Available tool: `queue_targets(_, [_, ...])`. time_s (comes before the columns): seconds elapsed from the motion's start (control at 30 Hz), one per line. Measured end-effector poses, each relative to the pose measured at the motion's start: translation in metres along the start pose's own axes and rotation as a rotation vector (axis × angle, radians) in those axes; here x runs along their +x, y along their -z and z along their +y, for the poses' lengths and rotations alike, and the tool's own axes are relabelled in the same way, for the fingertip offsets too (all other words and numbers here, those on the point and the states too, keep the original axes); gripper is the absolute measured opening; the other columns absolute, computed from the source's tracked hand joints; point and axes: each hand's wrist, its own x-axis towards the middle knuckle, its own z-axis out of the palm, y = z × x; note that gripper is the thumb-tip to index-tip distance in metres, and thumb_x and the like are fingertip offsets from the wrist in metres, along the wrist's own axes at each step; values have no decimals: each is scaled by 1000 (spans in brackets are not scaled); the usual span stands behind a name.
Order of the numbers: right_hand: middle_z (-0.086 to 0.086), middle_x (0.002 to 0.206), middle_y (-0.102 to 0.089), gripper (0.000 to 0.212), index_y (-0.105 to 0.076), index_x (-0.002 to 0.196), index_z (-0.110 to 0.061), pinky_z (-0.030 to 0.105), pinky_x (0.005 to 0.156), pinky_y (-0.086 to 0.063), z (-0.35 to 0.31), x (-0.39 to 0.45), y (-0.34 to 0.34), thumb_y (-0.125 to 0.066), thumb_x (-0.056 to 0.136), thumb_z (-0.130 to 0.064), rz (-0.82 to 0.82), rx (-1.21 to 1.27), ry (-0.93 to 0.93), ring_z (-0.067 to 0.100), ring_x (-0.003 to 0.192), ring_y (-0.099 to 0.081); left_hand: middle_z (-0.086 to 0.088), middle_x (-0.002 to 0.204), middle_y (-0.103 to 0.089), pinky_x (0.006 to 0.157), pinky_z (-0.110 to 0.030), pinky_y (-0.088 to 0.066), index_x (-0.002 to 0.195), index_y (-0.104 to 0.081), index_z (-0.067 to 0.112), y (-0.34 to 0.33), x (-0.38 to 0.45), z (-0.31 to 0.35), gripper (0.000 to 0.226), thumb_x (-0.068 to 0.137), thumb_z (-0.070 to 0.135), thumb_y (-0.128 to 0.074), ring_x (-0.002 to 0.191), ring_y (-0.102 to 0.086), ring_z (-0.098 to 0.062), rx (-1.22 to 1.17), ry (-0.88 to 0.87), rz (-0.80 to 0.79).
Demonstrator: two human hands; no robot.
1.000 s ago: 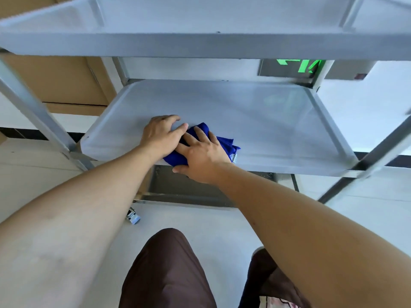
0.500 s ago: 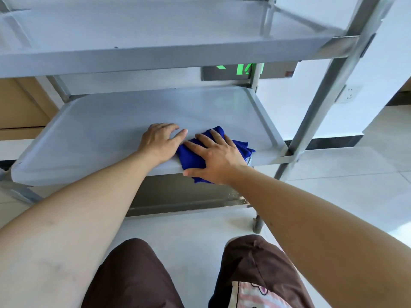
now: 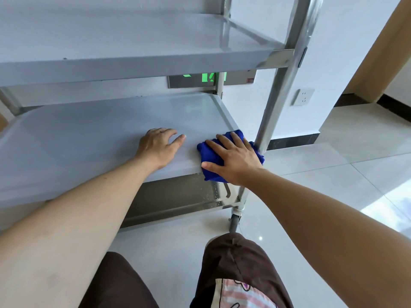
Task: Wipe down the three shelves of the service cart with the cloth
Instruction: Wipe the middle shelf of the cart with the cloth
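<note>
The steel service cart shows three shelves: the top shelf (image 3: 133, 47), the middle shelf (image 3: 89, 138) and the bottom shelf (image 3: 178, 196). A blue cloth (image 3: 210, 172) lies at the front right corner of the middle shelf, drooping over its front edge. My right hand (image 3: 233, 158) presses flat on the cloth with fingers spread. My left hand (image 3: 159, 146) rests palm down on the bare middle shelf, a little left of the cloth, holding nothing.
The cart's right front post (image 3: 280, 85) stands just right of the cloth, with a caster wheel (image 3: 234, 221) below. A wall socket (image 3: 303, 97) and a lit green sign (image 3: 209, 77) are on the white wall behind. My knees (image 3: 233, 263) are close below, on tiled floor.
My right hand has slid the cloth rightward along the middle shelf's front edge to its right corner. My left hand has stayed on the shelf, and a gap has opened between my two hands.
</note>
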Motion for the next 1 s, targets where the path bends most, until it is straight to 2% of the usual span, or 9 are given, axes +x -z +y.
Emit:
queue_targets(0.13, [-9, 165, -20, 84, -20, 155, -47, 52, 123, -5, -3, 6, -2, -5, 82, -88, 3, 9, -51, 27, 153, -5, -3, 145, -52, 111, -40, -33, 135, -56, 20, -2, 2, -3, 62, 95, 64, -37, 137, -40, -26, 36, 15, -18])
queue_targets(0.37, [-5, 166, -21, 70, -25, 153, -46, 54, 120, -6, -11, 29, -3, -14, 92, -77, 16, -20, -156, 31, 151, -8, -6, 146, -50, 113, -38, -29, 136, -55, 18, -4, -1, -14, 62, 95, 61, -40, 138, -38, -27, 74, 42, -8])
queue_targets(0.6, [-3, 166, -18, 76, -22, 154, -45, 59, 119, -2, -7, 68, -4, -13, 87, -79, -61, -40, -201, 37, 152, -1, -9, 151, -44, 117, -39, -22, 140, -51, 18, -1, -6, -20, 62, 95, 60, -40, 141, -32, -29, 103, 128, 8])
queue_targets(0.83, [-2, 165, -22, 78, -24, 153, -45, 59, 118, -4, 3, 110, -8, -9, 85, -80, -39, -61, -203, 38, 151, -5, -5, 154, -40, 119, -43, -18, 143, -47, 23, -1, -10, -20, 67, 93, 65, -32, 145, -27, -26, 163, 104, -33])
queue_targets(1.0, [3, 164, -24, 75, -28, 151, -42, 60, 118, -4, -2, 135, -8, -10, 88, -78, -31, -66, -199, 41, 150, -7, -6, 152, -42, 118, -41, -20, 141, -50, 22, -1, -16, -29, 61, 94, 60, -41, 143, -30, -27, 167, 164, 7])
